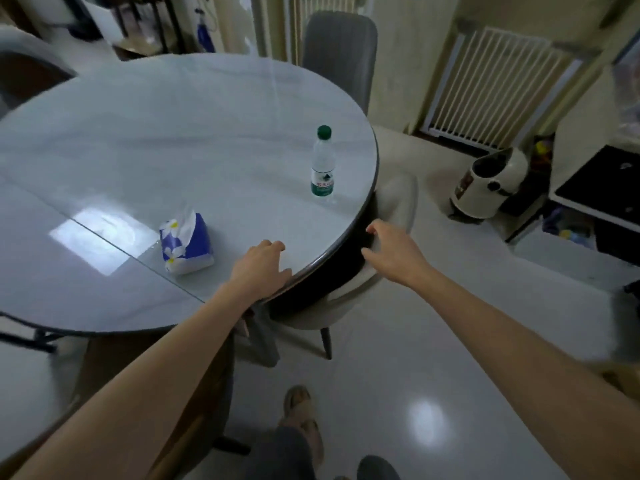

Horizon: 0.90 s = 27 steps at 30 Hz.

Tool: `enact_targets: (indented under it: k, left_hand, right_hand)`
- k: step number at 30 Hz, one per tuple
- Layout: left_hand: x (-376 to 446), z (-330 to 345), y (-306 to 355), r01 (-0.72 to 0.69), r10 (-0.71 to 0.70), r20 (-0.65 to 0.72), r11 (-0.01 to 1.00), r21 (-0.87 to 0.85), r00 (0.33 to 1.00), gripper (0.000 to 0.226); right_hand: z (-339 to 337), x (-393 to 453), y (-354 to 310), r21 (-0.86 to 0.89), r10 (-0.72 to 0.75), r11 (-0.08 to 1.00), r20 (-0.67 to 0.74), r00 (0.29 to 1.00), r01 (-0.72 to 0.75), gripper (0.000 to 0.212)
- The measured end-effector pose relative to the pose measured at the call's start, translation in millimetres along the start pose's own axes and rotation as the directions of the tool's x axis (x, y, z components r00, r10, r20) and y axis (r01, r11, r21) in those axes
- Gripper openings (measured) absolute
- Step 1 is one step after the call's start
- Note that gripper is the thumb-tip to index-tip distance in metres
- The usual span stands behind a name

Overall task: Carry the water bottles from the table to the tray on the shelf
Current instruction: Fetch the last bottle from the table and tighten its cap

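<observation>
I see 1 water bottle [322,162] upright near table [145,133] right edge, tissue pack [185,244] toward near edge. Left hand [261,266] and right hand [393,249] both loose, holding nothing. Glossy floor [450,341], chair [339,53] at far edge.

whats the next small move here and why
Probably reach the right hand forward to the water bottle: it stands upright near the table edge, untouched, and both hands are empty, the left hand resting on the tabletop.

head view: worn on head | faces forward and down | near round table [138,140] right edge | single view
</observation>
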<state>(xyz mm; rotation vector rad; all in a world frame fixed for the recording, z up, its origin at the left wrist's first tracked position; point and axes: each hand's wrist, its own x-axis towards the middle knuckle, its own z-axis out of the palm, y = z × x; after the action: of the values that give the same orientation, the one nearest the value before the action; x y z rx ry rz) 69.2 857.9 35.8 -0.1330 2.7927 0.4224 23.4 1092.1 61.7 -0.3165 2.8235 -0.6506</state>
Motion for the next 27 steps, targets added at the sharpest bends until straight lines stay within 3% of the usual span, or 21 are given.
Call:
enact_targets:
  k: [6,13,17,22,27]
  left_hand:
    - [89,-22,-22,0.088,-0.089,-0.017,0.996,-0.035,0.996,0.056]
    - [183,-40,-20,0.102,-0.1,0.04,0.994,-0.048,0.994,0.058]
    - [205,-27,-20,0.133,-0.122,0.098,0.985,-0.114,0.988,0.067]
    - [208,-20,-20,0.279,-0.27,0.071,0.934,-0.221,0.96,0.073]
    - [190,-12,-6,0.428,-0.439,0.044,0.845,-0.321,0.898,0.083]
  right_hand:
    - [1,117,-4,0.055,-0.019,0.998,0.006,1.0,0.019,0.046]
    - [1,229,-1,0.325,0.091,0.943,-0.023,0.996,-0.078,0.077]
    - [13,273,-3,0.425,0.051,0.903,0.049,0.997,-0.067,0.091]
    - [30,318,-3,0.549,-0.107,0.835,0.094,0.99,0.038,0.073]
    - [32,336,-7,0.544,-0.318,0.817,0.147,0.937,0.192,0.058]
